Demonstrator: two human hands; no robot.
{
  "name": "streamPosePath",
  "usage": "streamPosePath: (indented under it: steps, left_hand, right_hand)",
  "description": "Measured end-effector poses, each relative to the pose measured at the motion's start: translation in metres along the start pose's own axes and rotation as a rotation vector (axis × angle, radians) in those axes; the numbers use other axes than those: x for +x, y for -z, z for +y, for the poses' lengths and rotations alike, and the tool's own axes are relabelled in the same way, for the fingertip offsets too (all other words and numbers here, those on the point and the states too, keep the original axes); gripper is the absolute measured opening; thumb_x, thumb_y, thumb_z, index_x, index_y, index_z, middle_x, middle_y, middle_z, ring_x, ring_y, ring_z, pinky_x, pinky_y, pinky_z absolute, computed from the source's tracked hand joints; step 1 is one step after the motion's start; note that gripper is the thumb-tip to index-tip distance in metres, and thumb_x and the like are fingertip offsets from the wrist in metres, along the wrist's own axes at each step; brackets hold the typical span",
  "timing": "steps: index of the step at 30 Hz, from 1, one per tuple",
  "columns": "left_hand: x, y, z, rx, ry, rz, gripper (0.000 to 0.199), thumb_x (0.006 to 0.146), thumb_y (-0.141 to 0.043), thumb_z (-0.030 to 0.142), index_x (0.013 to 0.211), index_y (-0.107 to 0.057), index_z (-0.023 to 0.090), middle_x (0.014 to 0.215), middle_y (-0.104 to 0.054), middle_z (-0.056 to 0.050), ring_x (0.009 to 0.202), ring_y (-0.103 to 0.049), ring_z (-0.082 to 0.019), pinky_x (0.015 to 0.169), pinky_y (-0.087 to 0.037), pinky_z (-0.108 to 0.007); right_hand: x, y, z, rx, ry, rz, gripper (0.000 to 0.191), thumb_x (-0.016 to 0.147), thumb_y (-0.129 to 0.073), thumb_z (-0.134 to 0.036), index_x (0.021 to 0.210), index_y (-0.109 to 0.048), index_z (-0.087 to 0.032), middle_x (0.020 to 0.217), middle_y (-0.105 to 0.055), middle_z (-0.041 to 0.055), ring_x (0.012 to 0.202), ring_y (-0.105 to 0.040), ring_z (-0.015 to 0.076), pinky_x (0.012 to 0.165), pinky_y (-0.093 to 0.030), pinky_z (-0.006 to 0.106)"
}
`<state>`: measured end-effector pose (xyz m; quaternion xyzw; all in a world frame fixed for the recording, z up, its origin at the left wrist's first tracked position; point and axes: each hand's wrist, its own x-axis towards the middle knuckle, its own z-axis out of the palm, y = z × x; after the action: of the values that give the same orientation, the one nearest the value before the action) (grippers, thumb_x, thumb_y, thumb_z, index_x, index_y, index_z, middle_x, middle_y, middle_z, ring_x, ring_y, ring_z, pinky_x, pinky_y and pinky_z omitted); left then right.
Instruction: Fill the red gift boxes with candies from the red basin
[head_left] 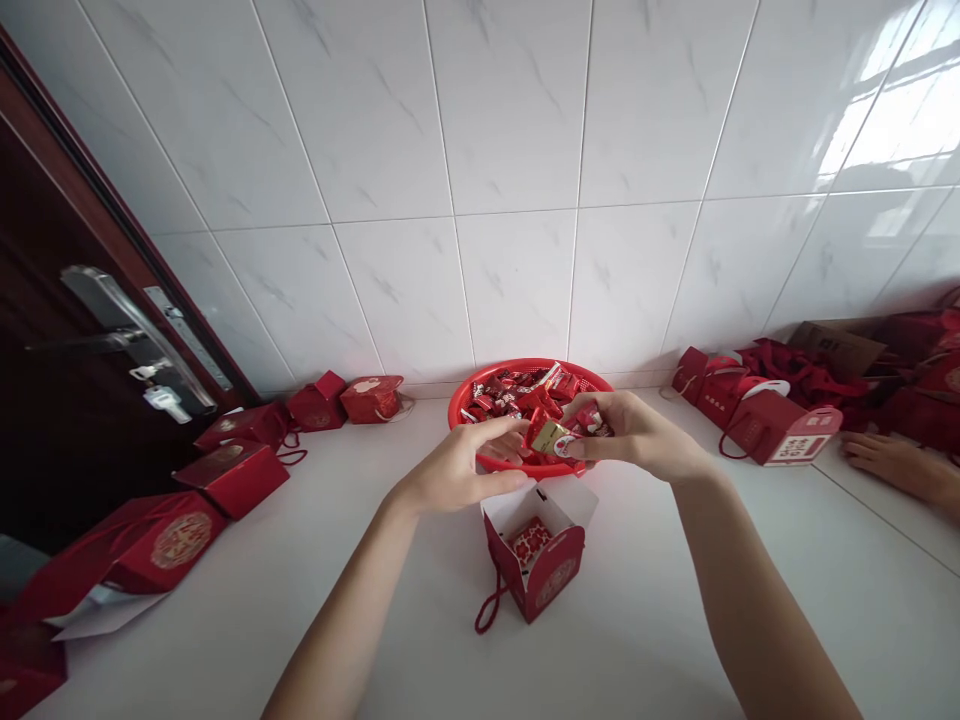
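Note:
My right hand (626, 432) is closed around several wrapped candies (553, 438), red and gold ones showing between thumb and fingers. To their left, my left hand (457, 465) has its thumb and fingers spread apart, with nothing visibly held. Both hands are over the near rim of a red plastic basket (456, 400) full of red-wrapped candies (504, 393). Just below the hands stands an open red gift box (551, 580) with white inner flaps and a red cord handle (489, 608). A red-and-white patterned packet (531, 540) lies inside it.
Several closed red boxes (234, 475) line the left side beside a dark door (67, 300). More red boxes (780, 425) and bags are at the right, near another person's hand (877, 460). A tiled wall (517, 290) rises behind the basket.

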<state>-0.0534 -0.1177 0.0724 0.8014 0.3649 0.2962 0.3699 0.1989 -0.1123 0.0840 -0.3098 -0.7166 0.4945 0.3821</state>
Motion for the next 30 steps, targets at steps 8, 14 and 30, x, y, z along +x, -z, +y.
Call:
streamPosePath:
  steps: [8, 14, 30]
  left_hand:
    - [-0.005, 0.003, 0.004, -0.008, 0.031, -0.003, 0.03, 0.086, -0.07, 0.044, 0.108, -0.073, 0.024, 0.1, -0.076, -0.003, 0.095, -0.07, -0.022, 0.087, -0.055, -0.031]
    - [-0.006, 0.006, 0.005, 0.1, 0.078, -0.014, 0.034, 0.088, -0.065, 0.047, 0.112, -0.073, 0.024, 0.112, -0.075, -0.003, 0.103, -0.069, -0.023, 0.089, -0.052, -0.029]
    - [-0.014, 0.015, 0.002, 0.413, 0.436, -0.491, 0.067, 0.07, -0.075, 0.043, 0.131, -0.059, 0.019, 0.114, -0.066, -0.009, 0.109, -0.062, -0.027, 0.082, -0.051, -0.031]
  right_hand:
    - [0.003, -0.012, 0.005, -0.352, -0.053, -0.182, 0.013, 0.075, -0.078, -0.032, 0.074, -0.072, -0.02, 0.059, -0.058, -0.0033, 0.053, -0.047, 0.0104, 0.044, -0.031, 0.021]
    - [0.004, -0.018, 0.009, -0.466, -0.06, -0.375, 0.008, 0.078, -0.074, -0.029, 0.08, -0.072, -0.021, 0.069, -0.064, -0.0014, 0.059, -0.049, 0.0116, 0.05, -0.033, 0.023]
    - [0.013, -0.037, 0.012, -0.516, -0.165, -0.225, 0.031, 0.08, -0.073, -0.044, 0.08, -0.054, -0.02, 0.07, -0.053, -0.0034, 0.064, -0.047, 0.0127, 0.056, -0.034, 0.026]
